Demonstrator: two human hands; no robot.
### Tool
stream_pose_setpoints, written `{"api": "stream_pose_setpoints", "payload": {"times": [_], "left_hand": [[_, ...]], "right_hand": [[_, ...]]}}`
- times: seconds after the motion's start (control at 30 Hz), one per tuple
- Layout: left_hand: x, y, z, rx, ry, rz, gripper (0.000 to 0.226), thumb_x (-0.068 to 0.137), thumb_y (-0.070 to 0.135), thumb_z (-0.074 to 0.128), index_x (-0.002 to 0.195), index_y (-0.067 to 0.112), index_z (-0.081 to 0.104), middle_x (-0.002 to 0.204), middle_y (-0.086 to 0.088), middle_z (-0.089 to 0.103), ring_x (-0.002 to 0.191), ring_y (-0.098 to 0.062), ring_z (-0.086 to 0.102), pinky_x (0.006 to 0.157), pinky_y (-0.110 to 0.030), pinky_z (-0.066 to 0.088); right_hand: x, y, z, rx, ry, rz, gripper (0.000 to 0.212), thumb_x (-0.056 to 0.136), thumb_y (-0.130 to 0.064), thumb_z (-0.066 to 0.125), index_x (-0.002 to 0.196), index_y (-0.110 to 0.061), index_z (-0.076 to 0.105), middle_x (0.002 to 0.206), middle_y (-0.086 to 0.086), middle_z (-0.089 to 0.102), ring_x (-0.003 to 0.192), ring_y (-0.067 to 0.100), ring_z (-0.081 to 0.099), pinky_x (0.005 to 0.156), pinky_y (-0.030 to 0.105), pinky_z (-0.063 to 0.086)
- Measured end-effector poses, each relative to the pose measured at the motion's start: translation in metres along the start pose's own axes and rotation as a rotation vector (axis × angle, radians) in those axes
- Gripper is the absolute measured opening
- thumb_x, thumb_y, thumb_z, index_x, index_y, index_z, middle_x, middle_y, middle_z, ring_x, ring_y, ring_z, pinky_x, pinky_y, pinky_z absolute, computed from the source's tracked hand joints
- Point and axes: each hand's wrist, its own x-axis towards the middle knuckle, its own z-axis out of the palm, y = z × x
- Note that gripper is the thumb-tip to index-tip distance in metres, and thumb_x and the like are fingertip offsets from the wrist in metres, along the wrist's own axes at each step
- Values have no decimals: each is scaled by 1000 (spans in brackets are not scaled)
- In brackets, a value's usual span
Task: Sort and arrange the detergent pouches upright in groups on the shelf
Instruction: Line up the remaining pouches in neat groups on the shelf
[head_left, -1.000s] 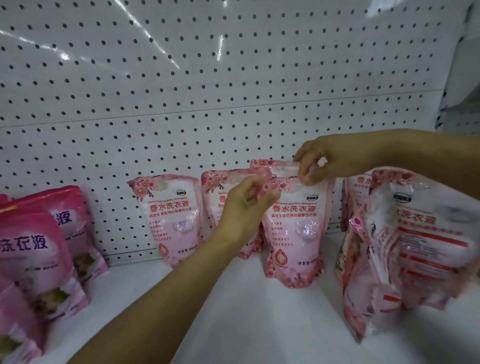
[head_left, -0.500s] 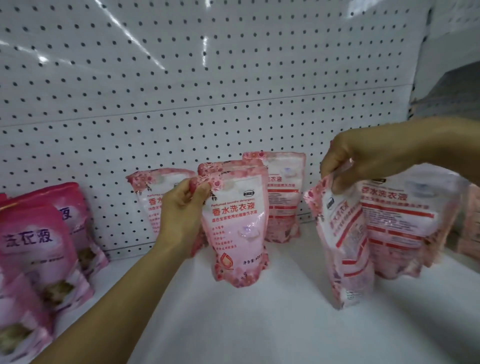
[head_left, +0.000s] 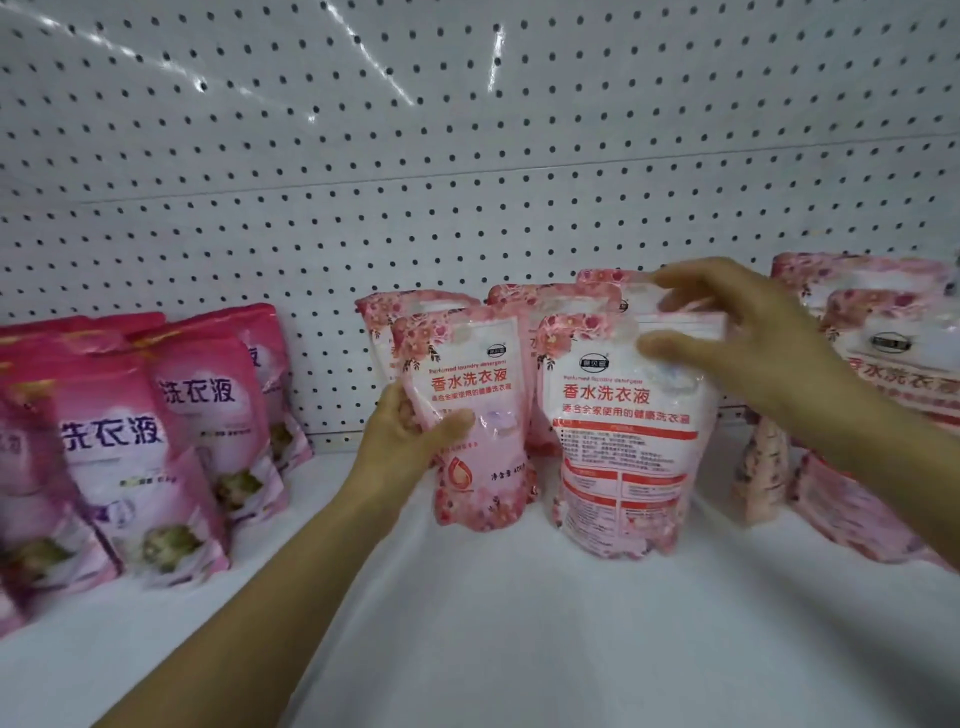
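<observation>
The left hand (head_left: 410, 441) was closed around the left edge of a light pink pouch (head_left: 475, 415), thumb across its front, the pouch standing upright on the white shelf (head_left: 519, 623). Just to its right, the right hand (head_left: 748, 358) pinched the top right of a second pouch (head_left: 618, 441), fingers partly spread, printed back facing outward. More light pink pouches (head_left: 550, 312) stood behind against the pegboard (head_left: 467, 182). Darker pink pouches (head_left: 156, 441) were grouped well apart at the left.
</observation>
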Motion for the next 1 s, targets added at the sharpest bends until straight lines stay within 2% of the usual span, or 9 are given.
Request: {"api": "stream_pose_setpoints", "payload": {"times": [0.1,0.2,0.33,0.47,0.53,0.67,0.8,0.9,1.0], "left_hand": [[-9,-23,8,-14,-98,-120,59,72,6,83,121,21,54,108,7,72,85,-4,73,66,-23,58],[-7,-33,14,3,-97,-140,58,71,0,84,118,19,55,103,5,73,79,-1,73,60,-17,56],[-6,-34,10,105,-124,-125,58,69,-2,85,118,19,61,105,4,77,92,-14,75,68,-29,60],[-17,-35,-4,198,-179,-51,59,69,-3,85,118,20,61,103,8,77,91,-7,73,65,-18,57],[-18,-36,-9,213,-190,-37,58,69,-3,84,118,19,61,102,10,77,89,-3,73,65,-16,56],[-18,-38,-9,205,-152,-28,58,69,-2,85,116,21,60,104,8,76,90,-4,72,66,-17,56],[-22,-41,-10,205,-159,-8,59,70,-2,84,118,19,59,104,10,75,88,3,71,63,-11,54],[-25,-39,-11,217,-168,16,57,71,-4,82,116,21,58,103,12,73,82,10,69,61,-8,52],[-25,-39,-11,209,-160,28,55,72,-8,80,112,23,59,99,14,72,80,10,69,60,-10,52]], "right_hand": [[-51,24,20,260,-168,314,62,64,-29,81,118,-31,53,102,-17,68,88,3,65,75,28,55],[-81,47,42,227,-420,331,51,62,-24,83,110,-29,66,98,-19,75,88,3,71,85,28,56],[-84,51,50,192,-367,247,39,69,-15,84,104,-26,70,84,-19,76,69,0,70,61,21,57],[-95,56,56,75,-413,168,86,59,-52,86,135,-40,49,122,-24,64,105,-5,63,84,25,57],[-98,59,58,47,-393,154,89,60,-60,83,138,-36,46,121,-18,64,100,-3,65,78,24,58],[-102,50,75,76,-276,206,83,69,-42,82,138,-31,38,113,-5,64,68,0,69,53,19,54],[-111,42,78,132,-441,201,114,69,-20,85,143,-55,7,144,-18,30,65,14,71,67,25,56],[-95,44,64,131,-546,196,107,76,2,74,144,-54,14,145,-14,33,62,12,63,64,31,56],[-63,50,59,6,-591,180,94,72,-19,82,145,-41,27,143,-11,40,98,9,60,83,29,53]]}}
